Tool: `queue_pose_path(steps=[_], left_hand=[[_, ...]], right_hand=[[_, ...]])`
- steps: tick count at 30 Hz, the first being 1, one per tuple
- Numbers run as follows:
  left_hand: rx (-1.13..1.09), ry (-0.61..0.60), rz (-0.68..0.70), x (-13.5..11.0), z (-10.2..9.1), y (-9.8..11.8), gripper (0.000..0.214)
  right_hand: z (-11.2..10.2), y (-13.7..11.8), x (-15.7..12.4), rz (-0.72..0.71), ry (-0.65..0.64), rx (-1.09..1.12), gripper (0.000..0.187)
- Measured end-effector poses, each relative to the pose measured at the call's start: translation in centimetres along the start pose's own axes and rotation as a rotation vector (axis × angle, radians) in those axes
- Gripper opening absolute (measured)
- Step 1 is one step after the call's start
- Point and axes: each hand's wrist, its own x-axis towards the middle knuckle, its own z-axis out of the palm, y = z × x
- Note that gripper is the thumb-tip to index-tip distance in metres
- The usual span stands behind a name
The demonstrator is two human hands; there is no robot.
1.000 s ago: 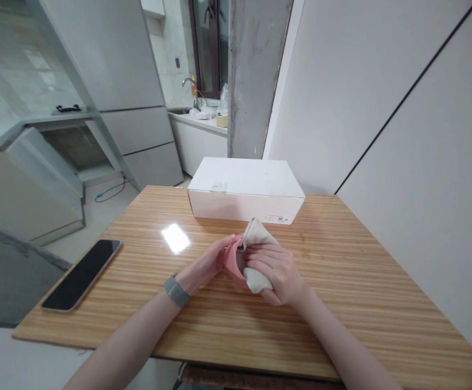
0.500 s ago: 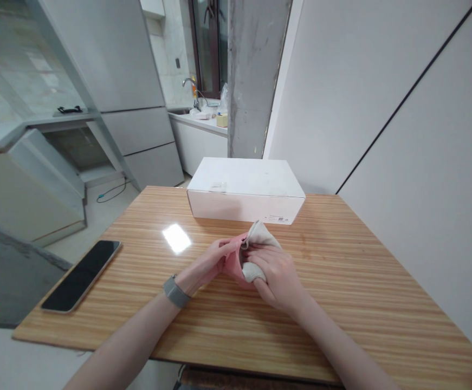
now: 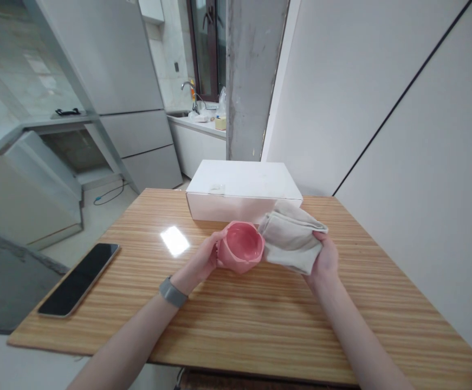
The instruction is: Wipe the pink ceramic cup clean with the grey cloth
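Observation:
A pink faceted bowl (image 3: pixel 239 262) is tilted with its hollow inside facing me. My left hand (image 3: pixel 206 257) grips it from the left side, most of the fingers hidden behind it. To its right, my right hand (image 3: pixel 322 261) holds a folded pale grey cloth (image 3: pixel 290 238) by its right end, with the thumb on top and the other fingers underneath. The cloth's left edge comes close to the bowl's rim; whether they touch I cannot tell.
A white cardboard box (image 3: pixel 244 181) stands at the far edge of the wooden table (image 3: pixel 227 330). A smartphone (image 3: pixel 80 279) lies at the table's left edge. A white wall (image 3: pixel 374 97) rises on the right. Kitchen cabinets (image 3: pixel 134 130) stand behind.
My right hand has come out of the bowl with the cloth and moved right, the cloth now spread flatter. The bowl has turned so its opening faces me more.

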Motion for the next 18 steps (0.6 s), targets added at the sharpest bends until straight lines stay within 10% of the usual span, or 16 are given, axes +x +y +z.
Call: queue_pose_path(steps=[7,18], left_hand=[[-0.117,-0.083,-0.081,-1.1,1.2,0.8,0.029],[-0.079,-0.219,-0.171,-0.7,0.7,-0.7,0.035]], right_hand=[[-0.4,-0.2,0.1,0.253,-0.113,-0.042,0.021],[2.2,1.1,-3.0,0.063,-0.523,-0.413,0.041]])
